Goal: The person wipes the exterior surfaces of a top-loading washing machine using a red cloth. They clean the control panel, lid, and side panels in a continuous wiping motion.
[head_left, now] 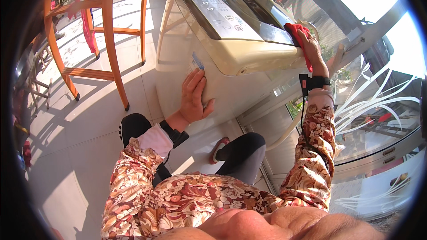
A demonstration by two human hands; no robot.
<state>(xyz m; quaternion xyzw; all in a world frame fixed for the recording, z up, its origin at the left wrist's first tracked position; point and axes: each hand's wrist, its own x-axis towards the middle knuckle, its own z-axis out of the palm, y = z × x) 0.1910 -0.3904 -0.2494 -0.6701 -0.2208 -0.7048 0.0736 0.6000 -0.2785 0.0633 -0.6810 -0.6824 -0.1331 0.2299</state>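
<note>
A top-loading washing machine (186, 90) with a cream body stands before me. Its top carries a silver control panel (213, 6) with buttons and a dark see-through lid (250, 0). My right hand (312, 45) presses a red cloth (302, 40) against the corner of the top, on the right side. Part of the cloth hangs down past the edge beneath my palm. My left hand (195, 96) lies flat on the machine's side, fingers slightly spread, holding nothing. Its fingertips touch a blue-and-white sticker (196, 61).
An orange ladder-like frame (108, 40) stands on the tiled floor (83, 153) at the left, with a pink ribbon (87, 33) on it. A pale hose (287, 133) runs down beside the machine. Glass panes and white leaf shapes (377, 96) line the right.
</note>
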